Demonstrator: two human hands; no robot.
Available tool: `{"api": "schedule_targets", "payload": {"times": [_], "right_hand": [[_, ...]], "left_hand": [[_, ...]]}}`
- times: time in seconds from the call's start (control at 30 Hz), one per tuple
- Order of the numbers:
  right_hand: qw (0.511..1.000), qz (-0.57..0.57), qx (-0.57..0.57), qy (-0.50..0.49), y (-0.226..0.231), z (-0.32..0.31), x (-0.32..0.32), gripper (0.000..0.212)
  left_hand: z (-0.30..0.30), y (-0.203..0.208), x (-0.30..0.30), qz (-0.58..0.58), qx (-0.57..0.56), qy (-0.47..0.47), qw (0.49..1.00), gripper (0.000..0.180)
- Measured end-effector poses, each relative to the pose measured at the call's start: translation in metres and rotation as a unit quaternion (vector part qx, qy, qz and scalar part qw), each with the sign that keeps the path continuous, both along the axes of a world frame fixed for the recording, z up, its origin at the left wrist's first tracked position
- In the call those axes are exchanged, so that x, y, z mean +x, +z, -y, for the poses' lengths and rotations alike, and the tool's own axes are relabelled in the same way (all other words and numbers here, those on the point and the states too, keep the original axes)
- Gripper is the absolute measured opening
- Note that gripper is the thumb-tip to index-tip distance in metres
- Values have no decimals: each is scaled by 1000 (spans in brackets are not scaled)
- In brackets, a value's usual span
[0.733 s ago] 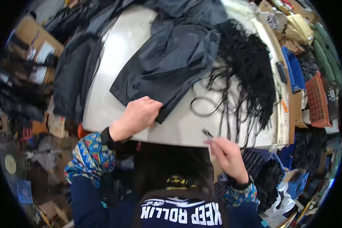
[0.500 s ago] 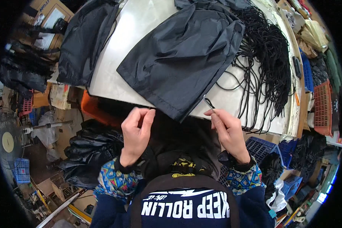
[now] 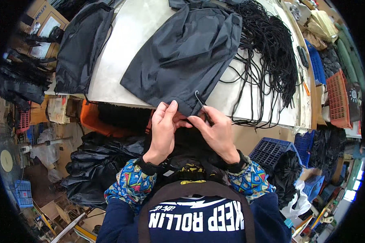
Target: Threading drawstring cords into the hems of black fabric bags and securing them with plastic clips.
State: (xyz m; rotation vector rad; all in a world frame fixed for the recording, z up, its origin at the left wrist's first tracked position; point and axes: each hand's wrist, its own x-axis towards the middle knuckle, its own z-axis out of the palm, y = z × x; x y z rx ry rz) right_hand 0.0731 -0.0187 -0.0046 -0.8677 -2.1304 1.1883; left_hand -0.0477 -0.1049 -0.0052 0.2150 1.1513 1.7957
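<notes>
A black fabric bag (image 3: 182,52) lies flat on the white tabletop, one corner hanging over the near edge. At that corner my left hand (image 3: 162,131) is closed, thumb and finger pinching the bag's hem. Close beside it on the right, my right hand (image 3: 217,133) grips a thin metal hook (image 3: 198,98), its bent tip pointing up over the fabric. Both hands nearly meet, and they hide part of the corner. Loose black cords (image 3: 267,52) are heaped to the right of the bag, with several strands trailing toward the near edge.
Another black bag (image 3: 83,48) drapes over the table's left side. Below the white table (image 3: 113,83) stands an orange bin (image 3: 95,119), with a black fabric pile (image 3: 105,166) nearby. A blue crate (image 3: 271,152) is at the right, and a fan (image 3: 6,160) at far left.
Both hands have come together at the bag's near corner. My left hand has closed on its hem, and my right hand has brought the hook leftward over the fabric.
</notes>
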Motion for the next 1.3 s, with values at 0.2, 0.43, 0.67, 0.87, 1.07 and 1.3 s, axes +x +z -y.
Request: {"api": "schedule_targets", "payload": {"times": [0.2, 0.43, 0.67, 0.87, 1.07, 1.3], "right_hand": [[994, -36, -106, 12, -5, -4, 0, 18], [996, -37, -86, 13, 4, -5, 8, 11], [998, -55, -24, 19, 9, -9, 13, 9], [969, 98, 216, 67, 42, -1, 28, 6], [949, 153, 270, 64, 41, 6, 36, 7], [956, 123, 258, 64, 42, 3, 38, 12]], "left_hand": [[2, 4, 13, -223, 11, -42, 974, 18], [5, 1, -3, -12, -36, -100, 994, 19], [1, 14, 6, 40, 9, -109, 993, 19], [-3, 17, 5, 49, -46, -34, 997, 18], [-5, 13, 12, 11, -45, -24, 999, 15], [-1, 7, 13, -122, -38, -14, 992, 21]]}}
